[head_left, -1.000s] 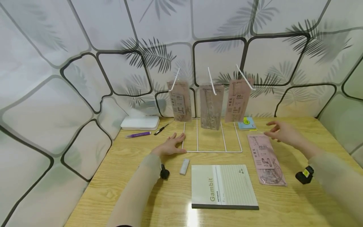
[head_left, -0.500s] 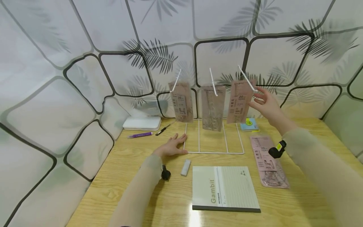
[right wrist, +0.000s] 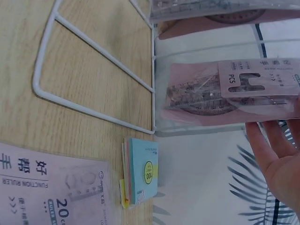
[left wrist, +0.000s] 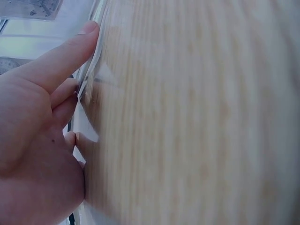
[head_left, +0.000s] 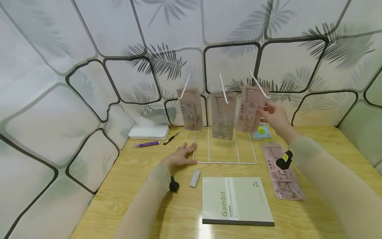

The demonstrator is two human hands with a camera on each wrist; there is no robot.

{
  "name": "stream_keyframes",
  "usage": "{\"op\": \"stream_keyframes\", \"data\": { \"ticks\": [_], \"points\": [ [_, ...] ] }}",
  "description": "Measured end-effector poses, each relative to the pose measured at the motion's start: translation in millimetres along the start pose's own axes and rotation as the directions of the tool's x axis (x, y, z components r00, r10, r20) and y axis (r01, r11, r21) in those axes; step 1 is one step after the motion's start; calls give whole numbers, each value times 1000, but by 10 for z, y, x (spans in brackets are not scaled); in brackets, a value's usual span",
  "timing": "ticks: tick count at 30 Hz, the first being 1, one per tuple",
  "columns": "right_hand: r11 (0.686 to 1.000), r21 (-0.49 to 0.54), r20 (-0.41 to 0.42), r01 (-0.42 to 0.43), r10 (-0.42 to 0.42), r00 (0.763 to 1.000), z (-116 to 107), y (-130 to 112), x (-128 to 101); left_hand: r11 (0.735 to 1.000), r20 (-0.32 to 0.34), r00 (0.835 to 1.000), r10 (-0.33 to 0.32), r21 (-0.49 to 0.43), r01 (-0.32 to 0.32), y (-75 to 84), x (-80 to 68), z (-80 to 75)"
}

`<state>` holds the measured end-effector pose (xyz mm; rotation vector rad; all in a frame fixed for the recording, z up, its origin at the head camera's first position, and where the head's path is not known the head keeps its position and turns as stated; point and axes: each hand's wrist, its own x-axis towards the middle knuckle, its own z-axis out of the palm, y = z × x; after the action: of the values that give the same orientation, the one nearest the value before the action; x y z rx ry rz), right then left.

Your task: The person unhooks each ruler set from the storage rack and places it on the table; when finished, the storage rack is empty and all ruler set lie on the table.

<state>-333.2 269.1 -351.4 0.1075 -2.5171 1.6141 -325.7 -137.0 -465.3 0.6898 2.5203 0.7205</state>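
Observation:
My right hand [head_left: 277, 119] pinches the right edge of a pink ruler set packet [head_left: 249, 113] that hangs from the rightmost hook of a white wire rack [head_left: 223, 163]. In the right wrist view, fingers [right wrist: 262, 145] pass behind this ruler set packet [right wrist: 201, 96]. Two similar packets hang beside it: a left packet [head_left: 191, 114] and a middle packet [head_left: 223, 116]. With fingers spread, my left hand [head_left: 177, 156] rests on the table at the rack base's left front corner. Its thumb [left wrist: 70, 54] lies along the wire in the left wrist view.
Another pink ruler set packet [head_left: 280, 172] lies at the right, partly under my right forearm. In front are a notebook [head_left: 237, 199] and a grey eraser-like block [head_left: 195, 178]. Behind stand a white case [head_left: 149, 131], purple marker [head_left: 147, 144], black pen [head_left: 170, 138] and blue sticky-note pad [head_left: 262, 132].
My right hand has risen from beside the packet on the table to the right hanging packet and now pinches its edge. My left hand stays on the rack base.

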Motion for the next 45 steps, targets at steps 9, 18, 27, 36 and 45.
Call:
{"op": "stream_keyframes", "data": {
  "ticks": [9,18,27,36,45],
  "points": [
    [998,9,27,56,-57,998,-52,-59,-308,1000,-20,1000,5,-15,-6,-24,5,16],
    [993,60,64,98,-102,993,-198,-106,-671,1000,-11,1000,-2,-10,2,-30,25,-5],
    [988,141,158,68,-91,983,-223,-215,-949,1000,-18,1000,7,6,-7,-17,3,-15],
    [870,458,106,182,-256,961,-400,-184,-1231,1000,-6,1000,12,17,-12,-44,36,18],
    [923,376,-3,82,-87,996,-943,53,-1273,1000,1,1000,13,-10,-13,-30,14,-5]
  ]
}}
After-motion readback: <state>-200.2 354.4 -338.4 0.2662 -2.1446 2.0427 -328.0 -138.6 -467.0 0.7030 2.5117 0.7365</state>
